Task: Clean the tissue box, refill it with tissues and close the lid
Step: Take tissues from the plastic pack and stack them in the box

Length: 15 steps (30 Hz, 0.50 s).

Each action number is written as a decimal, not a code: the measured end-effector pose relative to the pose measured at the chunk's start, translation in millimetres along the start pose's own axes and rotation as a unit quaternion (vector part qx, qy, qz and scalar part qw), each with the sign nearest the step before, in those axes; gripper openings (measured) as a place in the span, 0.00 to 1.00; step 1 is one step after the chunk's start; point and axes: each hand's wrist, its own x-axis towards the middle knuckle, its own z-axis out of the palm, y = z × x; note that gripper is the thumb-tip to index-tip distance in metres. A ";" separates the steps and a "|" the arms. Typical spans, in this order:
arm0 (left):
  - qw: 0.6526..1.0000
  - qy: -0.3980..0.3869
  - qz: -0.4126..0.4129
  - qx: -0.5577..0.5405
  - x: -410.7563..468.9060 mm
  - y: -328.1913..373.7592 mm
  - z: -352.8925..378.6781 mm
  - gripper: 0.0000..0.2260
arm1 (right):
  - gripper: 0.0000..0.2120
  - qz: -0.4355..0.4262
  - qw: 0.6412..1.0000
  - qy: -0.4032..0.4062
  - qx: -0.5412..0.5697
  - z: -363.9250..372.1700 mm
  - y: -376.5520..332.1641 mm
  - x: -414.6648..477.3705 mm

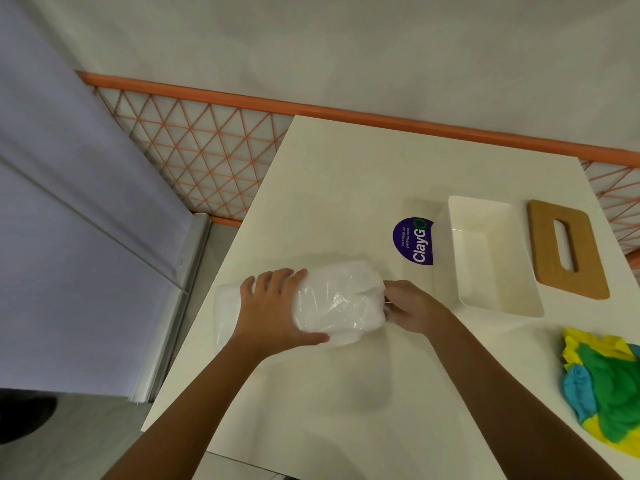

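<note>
- The white tissue box (491, 254) sits open and empty on the white table (346, 174), at about 2 o'clock from the hands.
- Its wooden lid (568, 249) with a slot lies flat just beside the box, at its 3 o'clock.
- A plastic-wrapped tissue pack (332, 303) lies at the table's centre-left.
- The left hand (273, 306) wraps over the pack, fingers curled around it.
- The right hand (412, 306) pinches the wrapper's end at the pack's 3 o'clock.
- A purple sticker (414, 241) lies at the box's 9 o'clock.
- A yellow, green and blue cloth (602, 382) lies at 4 o'clock.
</note>
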 end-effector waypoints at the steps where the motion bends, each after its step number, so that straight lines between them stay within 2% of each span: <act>1: 1.000 -0.007 0.002 0.001 0.0 -0.6 -0.1 0.48 | 0.04 -0.004 0.999 -0.019 -0.031 -2.1 -3.6 -0.5; 4: 1.000 -0.007 0.005 -0.016 -1.3 -3.2 0.8 0.48 | 0.08 -0.059 0.994 -0.034 -0.085 -7.2 -12.0 1.7; 7: 1.000 0.013 0.012 -0.024 -2.0 -6.2 2.9 0.46 | 0.10 -0.103 0.993 -0.009 -0.059 -5.9 -15.8 5.0; 10: 0.999 0.004 0.018 -0.029 -0.9 -6.4 3.9 0.46 | 0.12 -0.076 0.997 0.013 -0.031 -1.1 -7.8 11.8; 15: 0.999 0.023 0.031 -0.022 -1.8 -6.9 5.4 0.44 | 0.17 -0.048 0.995 0.034 -0.077 1.9 3.7 15.0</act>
